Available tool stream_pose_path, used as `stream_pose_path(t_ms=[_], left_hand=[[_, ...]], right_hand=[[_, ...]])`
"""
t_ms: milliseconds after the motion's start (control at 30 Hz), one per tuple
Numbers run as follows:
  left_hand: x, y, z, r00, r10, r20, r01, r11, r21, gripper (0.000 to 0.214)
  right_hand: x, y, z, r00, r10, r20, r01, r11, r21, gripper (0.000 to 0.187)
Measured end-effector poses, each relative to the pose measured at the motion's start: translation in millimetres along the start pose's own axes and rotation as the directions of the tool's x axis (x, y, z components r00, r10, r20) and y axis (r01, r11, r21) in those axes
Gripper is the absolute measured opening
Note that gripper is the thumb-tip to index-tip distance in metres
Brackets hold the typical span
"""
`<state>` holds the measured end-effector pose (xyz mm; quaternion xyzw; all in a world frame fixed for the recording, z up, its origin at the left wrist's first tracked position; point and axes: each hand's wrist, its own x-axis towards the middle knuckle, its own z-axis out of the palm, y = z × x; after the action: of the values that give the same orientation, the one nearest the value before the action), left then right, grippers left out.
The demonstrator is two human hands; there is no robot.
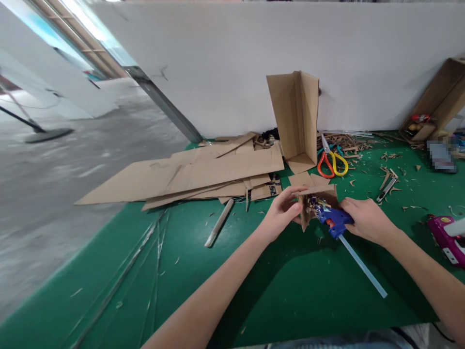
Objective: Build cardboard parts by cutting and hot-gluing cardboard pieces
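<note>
My left hand [285, 211] is closed on the left side of a small folded cardboard piece [319, 193], which carries a cluster of small brownish bits on its inner face. In my right hand [366, 219] is a blue glue gun [337, 220], its nozzle end turned toward the inside of the cardboard. A long translucent glue stick [363, 266] sticks out of the gun's back toward me. The nozzle tip is hard to make out among the bits. Just behind stands a tall folded cardboard form [303, 116], with scissors [332, 162] with red and yellow handles beside it.
Flat cardboard sheets [203, 174] overlap the left table edge. A wooden strip [220, 223] lies in front of them. Cardboard scraps [352, 145] pile up at the back. To the right are a utility knife [387, 190], a magenta device [448, 237] and an open cardboard box [436, 104].
</note>
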<state>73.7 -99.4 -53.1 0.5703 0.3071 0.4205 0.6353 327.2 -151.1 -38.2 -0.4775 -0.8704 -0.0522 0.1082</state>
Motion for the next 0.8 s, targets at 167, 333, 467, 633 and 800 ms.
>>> stream_pose_path(t_ms=[167,333,467,633,800], left_hand=[[0.6,-1.7,-0.9,1.000,0.004,0.012,-0.004,1.000,0.006,0.058],[1.2,-2.5,-0.5,1.000,-0.006,-0.001,0.006,1.000,0.014,0.057],[1.8,-2.4,-0.8,1.000,-0.005,-0.031,0.006,1.000,0.029,0.059],[3.1,-2.0,-2.0,0.998,-0.009,-0.064,0.011,0.999,0.034,0.060],[4.4,-1.0,-3.6,0.996,-0.005,-0.093,0.011,0.998,0.061,0.060]], right_hand=[[1.0,-1.3,0.5,0.998,0.037,0.042,-0.037,0.999,-0.006,0.028],[1.0,-4.0,1.4,0.998,0.050,0.042,-0.049,0.999,-0.021,0.026],[1.3,-5.7,1.2,0.998,0.054,0.040,-0.052,0.998,-0.042,0.023],[1.3,-5.8,1.2,0.997,0.076,0.033,-0.074,0.995,-0.069,0.018],[-0.1,-3.1,1.7,0.996,0.085,0.011,-0.083,0.993,-0.083,0.016]])
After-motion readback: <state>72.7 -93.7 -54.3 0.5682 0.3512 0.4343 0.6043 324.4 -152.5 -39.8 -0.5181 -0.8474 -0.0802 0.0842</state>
